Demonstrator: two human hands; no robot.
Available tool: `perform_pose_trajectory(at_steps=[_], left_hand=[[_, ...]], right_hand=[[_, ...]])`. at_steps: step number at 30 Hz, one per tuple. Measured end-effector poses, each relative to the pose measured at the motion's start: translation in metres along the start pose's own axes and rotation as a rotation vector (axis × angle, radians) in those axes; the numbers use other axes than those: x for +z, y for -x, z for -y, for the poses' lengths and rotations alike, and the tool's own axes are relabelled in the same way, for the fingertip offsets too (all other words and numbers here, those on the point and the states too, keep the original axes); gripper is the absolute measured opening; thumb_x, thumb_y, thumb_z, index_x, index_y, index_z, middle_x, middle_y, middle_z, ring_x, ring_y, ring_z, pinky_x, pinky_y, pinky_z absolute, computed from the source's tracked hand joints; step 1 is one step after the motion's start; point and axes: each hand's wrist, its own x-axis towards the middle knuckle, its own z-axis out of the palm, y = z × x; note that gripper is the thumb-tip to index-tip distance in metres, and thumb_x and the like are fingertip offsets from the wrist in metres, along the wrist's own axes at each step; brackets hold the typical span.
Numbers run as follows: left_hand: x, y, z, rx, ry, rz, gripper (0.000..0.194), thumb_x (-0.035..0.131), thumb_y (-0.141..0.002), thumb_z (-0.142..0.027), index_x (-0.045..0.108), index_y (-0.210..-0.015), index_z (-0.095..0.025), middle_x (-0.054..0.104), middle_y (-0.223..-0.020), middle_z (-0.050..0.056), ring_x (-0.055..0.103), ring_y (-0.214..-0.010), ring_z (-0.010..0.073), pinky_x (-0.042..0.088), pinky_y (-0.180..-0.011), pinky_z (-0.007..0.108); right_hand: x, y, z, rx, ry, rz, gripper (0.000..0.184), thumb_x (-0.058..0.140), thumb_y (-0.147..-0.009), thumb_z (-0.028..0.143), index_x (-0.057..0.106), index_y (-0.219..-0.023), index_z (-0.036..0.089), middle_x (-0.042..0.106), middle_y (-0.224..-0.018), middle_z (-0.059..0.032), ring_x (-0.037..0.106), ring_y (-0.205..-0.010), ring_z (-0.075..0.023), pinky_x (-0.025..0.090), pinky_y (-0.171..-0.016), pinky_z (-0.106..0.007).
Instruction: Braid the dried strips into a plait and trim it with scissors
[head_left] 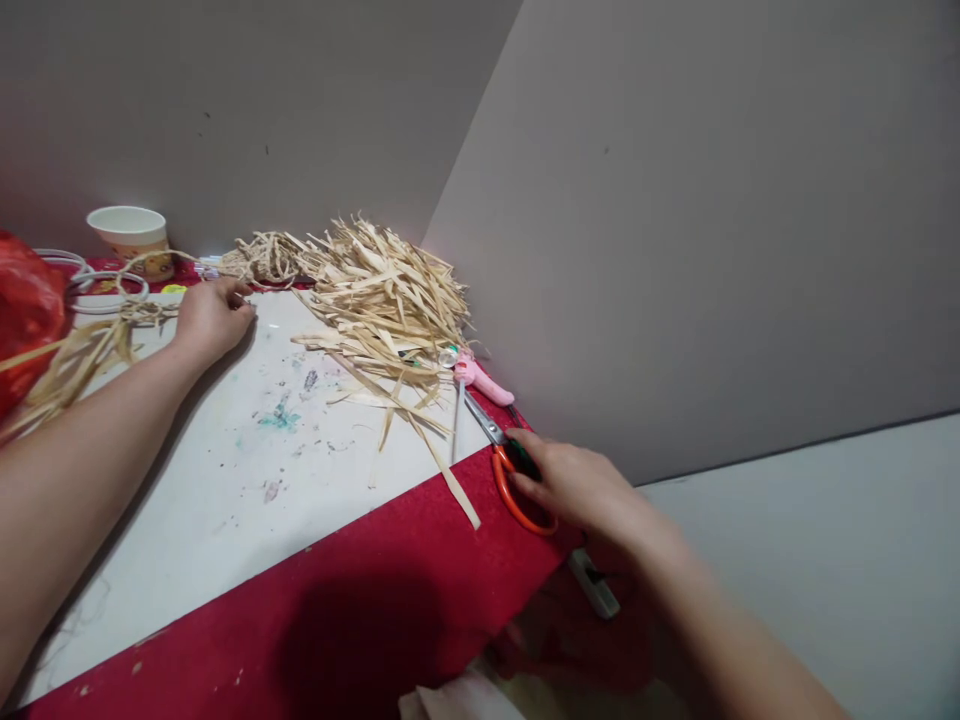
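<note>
My right hand is at the table's right edge, its thumb and fingers around the handles of a pair of scissors. The scissors have orange handle rings and metal blades pointing away from me. At the back of the white board, my left hand rests with loosely bent fingers and nothing visible in them. Just beyond it lies a tangle of twisted straw cord. A large heap of dry, flat straw strips fills the back corner. Beside the heap lies a pink-handled glue gun, next to a thin pale stick.
A paper cup stands at the back left near white rings. A red plastic bag and more straw strips are at the left. Grey panels enclose the red-covered table. A power strip hangs below its right edge.
</note>
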Motion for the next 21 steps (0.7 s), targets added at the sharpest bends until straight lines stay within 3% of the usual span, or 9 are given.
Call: perform_pose_trajectory(at_steps=[3,6,12,18,21], left_hand=[[-0.001,0.001,0.000,0.012,0.018,0.018,0.037,0.056,-0.076,-0.024,0.069,-0.107,-0.008,0.070,-0.096,0.006,0.051,-0.072,0.0108,0.039,-0.074,0.019],[-0.003,0.002,0.000,0.017,0.026,0.014,0.035,0.057,-0.075,-0.024,0.070,-0.103,-0.009,0.070,-0.093,0.005,0.050,-0.071,0.0112,0.039,-0.074,0.020],[-0.002,0.002,0.002,0.005,0.044,-0.004,0.032,0.057,-0.074,-0.022,0.071,-0.101,-0.010,0.069,-0.088,0.005,0.052,-0.072,0.0132,0.041,-0.075,0.023],[-0.002,0.001,0.004,0.032,0.027,-0.020,0.035,0.055,-0.074,-0.023,0.070,-0.103,-0.011,0.070,-0.088,0.005,0.054,-0.074,0.0148,0.042,-0.074,0.023],[-0.002,0.000,0.005,0.025,-0.002,-0.020,0.039,0.055,-0.073,-0.024,0.069,-0.107,-0.012,0.070,-0.088,0.005,0.054,-0.074,0.0151,0.042,-0.073,0.024]], right_hand=[[0.004,0.001,0.004,-0.005,0.006,0.019,0.066,0.046,-0.081,0.030,0.034,-0.144,0.017,0.063,-0.120,-0.0177,0.063,-0.103,-0.0309,0.044,-0.072,-0.034],[-0.004,0.003,0.003,-0.027,-0.044,0.048,0.074,0.050,-0.076,0.028,0.029,-0.147,0.018,0.066,-0.114,-0.0155,0.064,-0.099,-0.0291,0.044,-0.072,-0.033],[-0.024,0.030,-0.023,0.003,-0.198,0.026,0.065,0.051,-0.078,0.033,0.036,-0.142,0.028,0.070,-0.100,-0.0095,0.067,-0.082,-0.0258,0.047,-0.069,-0.034],[-0.039,0.064,-0.059,0.026,-0.425,-0.225,0.054,0.059,-0.076,0.045,0.048,-0.127,0.030,0.068,-0.088,-0.0106,0.064,-0.069,-0.0250,0.051,-0.062,-0.037],[-0.065,0.067,-0.051,-0.017,-0.746,-0.428,0.054,0.072,-0.066,0.045,0.052,-0.113,0.029,0.067,-0.090,-0.0067,0.063,-0.069,-0.0199,0.051,-0.057,-0.031]])
